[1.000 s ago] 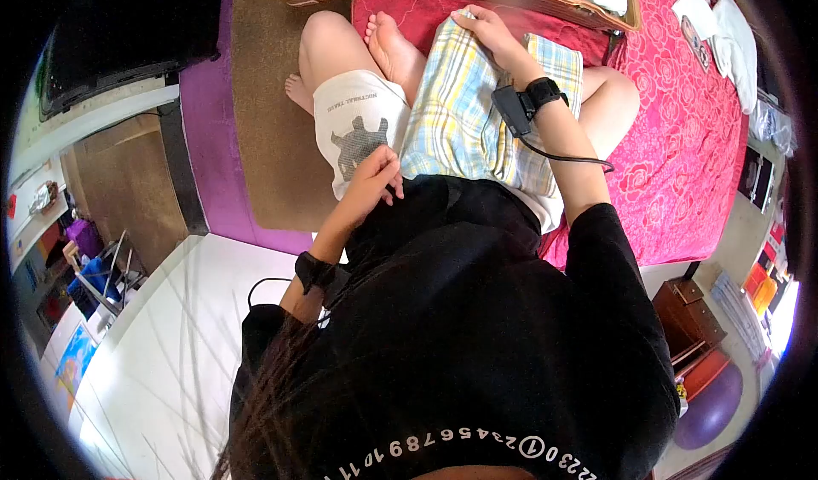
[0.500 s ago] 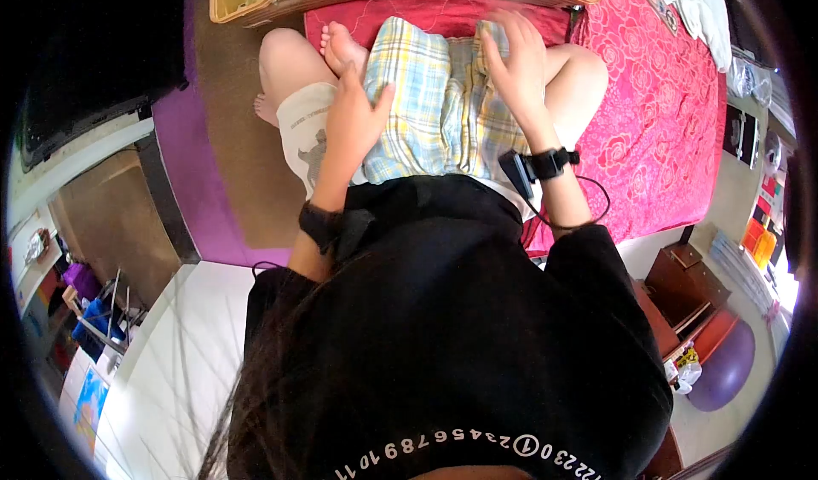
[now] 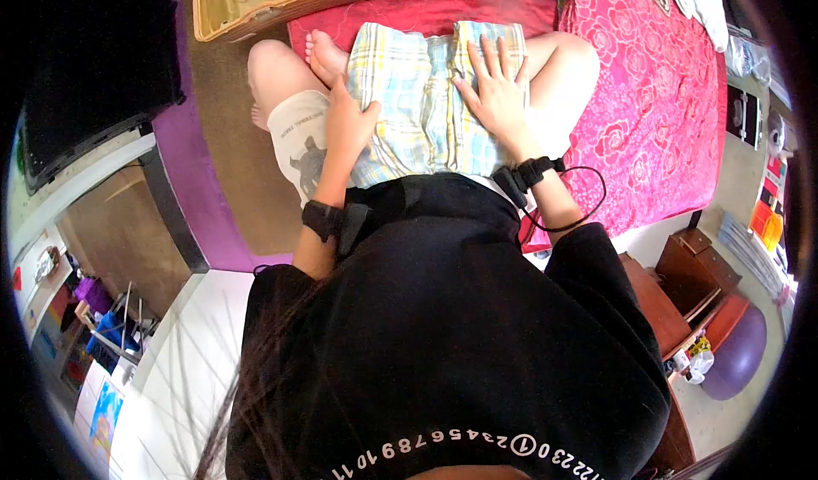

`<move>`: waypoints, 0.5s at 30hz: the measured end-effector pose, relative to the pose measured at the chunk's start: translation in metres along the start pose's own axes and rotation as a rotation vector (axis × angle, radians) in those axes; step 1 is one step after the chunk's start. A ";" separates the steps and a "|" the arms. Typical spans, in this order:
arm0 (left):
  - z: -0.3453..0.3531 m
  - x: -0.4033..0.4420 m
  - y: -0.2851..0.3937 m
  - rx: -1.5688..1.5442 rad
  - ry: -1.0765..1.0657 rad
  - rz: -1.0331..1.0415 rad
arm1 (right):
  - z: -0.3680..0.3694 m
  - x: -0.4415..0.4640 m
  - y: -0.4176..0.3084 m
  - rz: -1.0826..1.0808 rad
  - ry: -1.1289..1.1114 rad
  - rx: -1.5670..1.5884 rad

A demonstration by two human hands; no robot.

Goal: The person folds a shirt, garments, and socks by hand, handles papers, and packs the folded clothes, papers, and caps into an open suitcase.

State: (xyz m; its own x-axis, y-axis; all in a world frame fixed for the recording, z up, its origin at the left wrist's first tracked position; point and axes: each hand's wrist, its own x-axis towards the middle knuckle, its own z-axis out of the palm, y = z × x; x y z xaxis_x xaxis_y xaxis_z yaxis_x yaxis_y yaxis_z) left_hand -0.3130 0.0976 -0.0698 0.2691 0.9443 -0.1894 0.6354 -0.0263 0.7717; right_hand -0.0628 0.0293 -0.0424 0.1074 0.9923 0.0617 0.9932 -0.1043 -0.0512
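the right hand (image 3: 497, 92) lies flat, fingers spread wide, on the folded blue, yellow and white plaid cloth (image 3: 392, 80), which rests across the person's bent, bare-kneed legs (image 3: 569, 69). the left hand (image 3: 350, 126), thumb apart from its fingers, is at the cloth's left edge; whether it grips it, i cannot tell.

A home is indicated by rose-patterned red cloth (image 3: 643, 152), an open suitcase (image 3: 341, 3) (yellowish inside), wooden furniture (image 3: 700, 269) and a purple ball (image 3: 734, 356).
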 end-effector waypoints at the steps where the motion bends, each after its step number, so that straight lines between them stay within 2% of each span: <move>1: -0.003 -0.004 0.003 -0.082 -0.022 -0.081 | -0.004 -0.001 -0.007 -0.009 0.000 0.077; 5: -0.010 -0.014 0.008 -0.372 -0.108 -0.324 | -0.034 -0.006 -0.051 -0.089 -0.019 0.445; 8: -0.022 -0.008 0.026 -0.720 -0.310 -0.521 | -0.021 -0.017 -0.080 -0.099 -0.102 0.708; 11: -0.024 -0.007 0.054 -0.754 -0.300 -0.458 | -0.015 -0.017 -0.088 -0.030 -0.170 0.899; 15: -0.002 -0.007 0.086 -0.700 -0.275 -0.152 | -0.030 -0.010 -0.063 0.146 -0.204 1.325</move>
State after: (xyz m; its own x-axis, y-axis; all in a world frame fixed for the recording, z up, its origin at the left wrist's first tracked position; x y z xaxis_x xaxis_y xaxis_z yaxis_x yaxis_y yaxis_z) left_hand -0.2615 0.0893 -0.0007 0.4439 0.8029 -0.3979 0.0978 0.3980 0.9122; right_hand -0.1253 0.0239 -0.0096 0.0842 0.9820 -0.1690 0.1711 -0.1813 -0.9684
